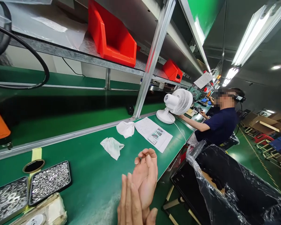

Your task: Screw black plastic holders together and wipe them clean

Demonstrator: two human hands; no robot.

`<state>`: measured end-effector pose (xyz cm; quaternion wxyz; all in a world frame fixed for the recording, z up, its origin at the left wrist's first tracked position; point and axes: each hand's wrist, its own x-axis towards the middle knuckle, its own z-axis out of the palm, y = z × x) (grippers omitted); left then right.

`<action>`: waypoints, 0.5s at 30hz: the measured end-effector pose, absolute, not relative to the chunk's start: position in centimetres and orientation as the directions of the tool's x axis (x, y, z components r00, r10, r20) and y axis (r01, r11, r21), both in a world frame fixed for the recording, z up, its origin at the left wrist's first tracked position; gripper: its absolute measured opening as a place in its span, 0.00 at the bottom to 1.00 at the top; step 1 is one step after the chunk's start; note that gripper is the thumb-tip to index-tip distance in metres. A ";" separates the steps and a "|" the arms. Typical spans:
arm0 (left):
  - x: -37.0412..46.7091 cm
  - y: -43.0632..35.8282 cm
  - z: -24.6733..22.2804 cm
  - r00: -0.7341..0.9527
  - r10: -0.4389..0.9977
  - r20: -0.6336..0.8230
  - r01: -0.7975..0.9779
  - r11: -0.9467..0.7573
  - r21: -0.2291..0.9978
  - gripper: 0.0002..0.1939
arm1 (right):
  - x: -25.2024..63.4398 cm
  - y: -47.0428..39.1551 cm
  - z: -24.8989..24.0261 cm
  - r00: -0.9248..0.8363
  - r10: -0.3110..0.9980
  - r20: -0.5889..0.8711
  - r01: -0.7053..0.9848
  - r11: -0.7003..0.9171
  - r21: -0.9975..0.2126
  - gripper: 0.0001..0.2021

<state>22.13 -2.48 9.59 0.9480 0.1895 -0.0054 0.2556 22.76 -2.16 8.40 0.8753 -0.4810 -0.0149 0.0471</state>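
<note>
My left hand (130, 200) is at the bottom centre, its back towards the camera, fingers stretched out and thumb out to the right. It holds nothing that I can see and lies against the heel and wrist of my right hand (145, 178). The right palm faces up and is bare, with its fingers loosely curled at the tips. Both hands are over the green worktop (91, 175). Beyond them lie two crumpled white cloths (112, 148) (125, 128) and printed sheets of paper (154, 134).
A white fan (178, 101) stands behind the papers. Trays of metal washers (50, 181) (10, 200) sit at the lower left, near a round dark-centred item (34, 166). A metal post (152, 59) and red bins (114, 37) are above. At right are a person (220, 122) and a plastic-lined black box (236, 181).
</note>
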 end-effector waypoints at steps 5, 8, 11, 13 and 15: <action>25.6 -3.4 7.4 0.864 0.452 0.223 -0.503 0.761 0.409 0.08 | 25.9 -3.7 9.0 0.996 0.081 -0.047 -0.084 0.549 -0.832 0.15; 27.4 -4.2 6.1 0.843 0.474 0.256 -0.537 0.709 0.456 0.09 | 26.9 -4.2 8.9 0.994 0.088 -0.068 -0.105 0.550 -0.829 0.14; 28.2 -4.8 5.4 0.844 0.479 0.241 -0.533 0.706 0.466 0.10 | 27.4 -4.2 8.5 0.991 0.099 -0.086 -0.127 0.555 -0.822 0.18; 28.5 -4.7 5.1 0.828 0.522 0.204 -0.556 0.718 0.420 0.12 | 27.5 -4.1 8.2 0.990 0.101 -0.094 -0.135 0.562 -0.816 0.17; 28.4 -4.2 4.4 0.801 0.577 0.163 -0.593 0.725 0.349 0.15 | 27.6 -3.9 7.9 0.991 0.096 -0.093 -0.132 0.574 -0.808 0.17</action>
